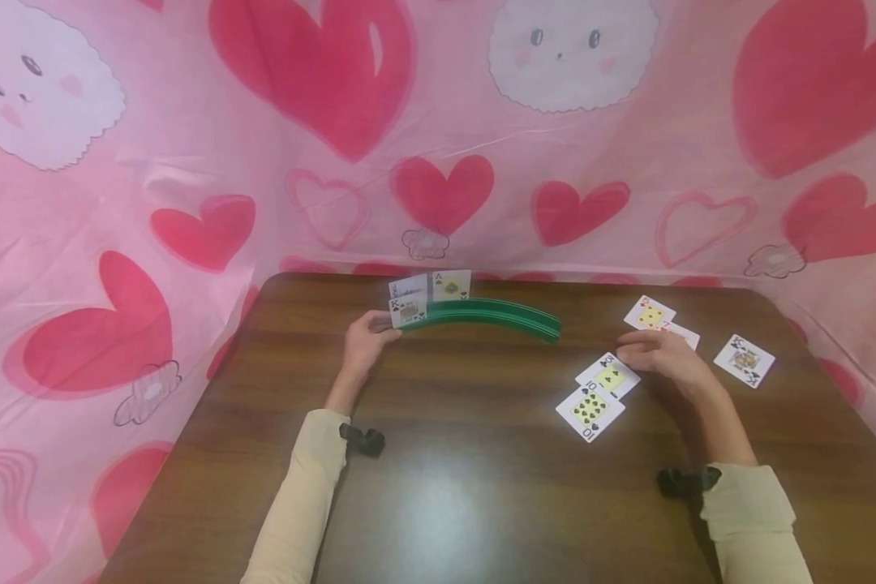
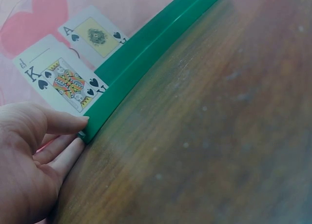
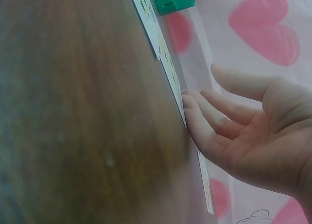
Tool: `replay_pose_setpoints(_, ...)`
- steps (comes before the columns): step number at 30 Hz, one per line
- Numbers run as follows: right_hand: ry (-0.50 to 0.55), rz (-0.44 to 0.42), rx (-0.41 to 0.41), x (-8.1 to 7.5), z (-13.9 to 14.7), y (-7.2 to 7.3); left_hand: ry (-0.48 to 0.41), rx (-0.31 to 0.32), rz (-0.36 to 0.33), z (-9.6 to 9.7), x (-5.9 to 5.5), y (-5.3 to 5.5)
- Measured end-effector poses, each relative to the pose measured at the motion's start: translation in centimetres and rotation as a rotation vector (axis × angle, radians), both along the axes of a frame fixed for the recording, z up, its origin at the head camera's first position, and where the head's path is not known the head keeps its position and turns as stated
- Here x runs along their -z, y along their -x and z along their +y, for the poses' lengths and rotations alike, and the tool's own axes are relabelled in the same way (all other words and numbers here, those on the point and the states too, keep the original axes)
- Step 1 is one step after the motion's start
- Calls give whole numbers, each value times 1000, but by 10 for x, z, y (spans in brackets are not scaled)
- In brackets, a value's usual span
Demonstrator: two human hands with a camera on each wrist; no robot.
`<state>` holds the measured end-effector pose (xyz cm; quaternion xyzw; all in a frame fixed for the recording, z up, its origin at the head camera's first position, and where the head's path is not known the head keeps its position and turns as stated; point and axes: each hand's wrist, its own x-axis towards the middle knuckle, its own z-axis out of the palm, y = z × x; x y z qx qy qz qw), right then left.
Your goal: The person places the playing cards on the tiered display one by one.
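Observation:
At the left end of a curved green card holder point(image 1: 496, 311), my left hand point(image 1: 368, 341) pinches the holder's tip between thumb and fingers. The king of spades point(image 2: 66, 80) stands upright in the front of the holder, just above the thumb. Another card point(image 1: 407, 284) pokes out behind it, mostly hidden. Farther along stands the ace of spades point(image 2: 96, 35). My right hand point(image 1: 664, 357) hovers low over the table at the right, fingers loosely extended, with nothing in its grasp. Its fingertips are right at the edge of the three of clubs point(image 1: 608, 378), which the ten of spades point(image 1: 590, 412) overlaps.
Beyond the right hand lie a red five point(image 1: 650, 314) and a partly covered red seven point(image 1: 686, 334). A black king point(image 1: 745, 361) lies face up farther right. Pink heart-printed cloth point(image 1: 584, 146) hangs round the back and sides of the brown wooden table point(image 1: 438, 454).

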<state>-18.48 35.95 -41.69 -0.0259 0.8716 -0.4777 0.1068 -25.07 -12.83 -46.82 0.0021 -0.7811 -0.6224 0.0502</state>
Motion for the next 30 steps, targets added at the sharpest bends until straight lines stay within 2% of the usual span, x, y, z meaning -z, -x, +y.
replay_pose_setpoints(7,-75,27,-49,-4,-7,0,8,0,-4,1,-2,-1)
replay_pose_setpoints(13,-238,107,-104,-1,-15,1,20,-11,-6,1,-2,-1)
replay_pose_setpoints(19,-368,102,-119,1,-21,-1,-1,0,-5,1,-2,-1)
replay_pose_setpoints(26,-426,90,-137,-1,-25,-1,-7,1,-3,1,-1,1)
replay_pose_setpoints(30,-433,124,-125,0,-24,1,-12,0,-4,2,-1,0)
